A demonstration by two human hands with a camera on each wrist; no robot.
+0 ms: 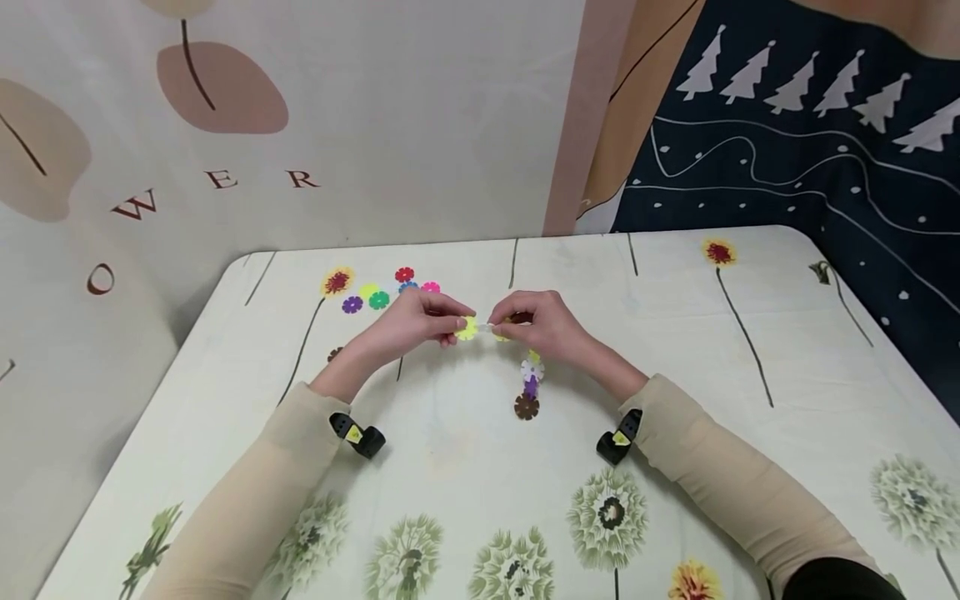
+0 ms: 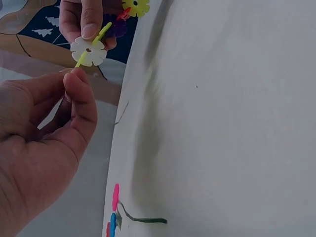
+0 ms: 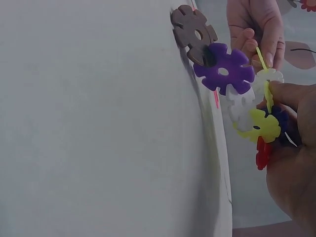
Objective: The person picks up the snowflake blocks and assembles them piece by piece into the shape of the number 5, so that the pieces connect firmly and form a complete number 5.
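Note:
My left hand [image 1: 420,318] pinches a yellow notched flower-shaped disc [image 1: 467,328] between thumb and fingers. Edge to edge with it is a white disc [image 2: 89,52], which meets another yellow disc [image 3: 268,96] at my right fingers. My right hand [image 1: 546,327] grips that end of a chain of linked discs, partly hidden by the hand. Along the chain, the right wrist view has a dark blue or purple disc [image 3: 281,117], a red one [image 3: 263,155], a yellow one [image 3: 265,127], a white one [image 3: 241,106], a purple one [image 3: 223,71] and a brown one [image 3: 190,32].
Several loose discs lie beyond my left hand, among them purple [image 1: 352,305], green [image 1: 378,300], red [image 1: 404,273] and pink [image 1: 431,287]. A brown disc [image 1: 334,354] is partly covered by my left forearm. The flower-printed tablecloth [image 1: 450,450] reaches back to a hanging curtain [image 1: 420,125].

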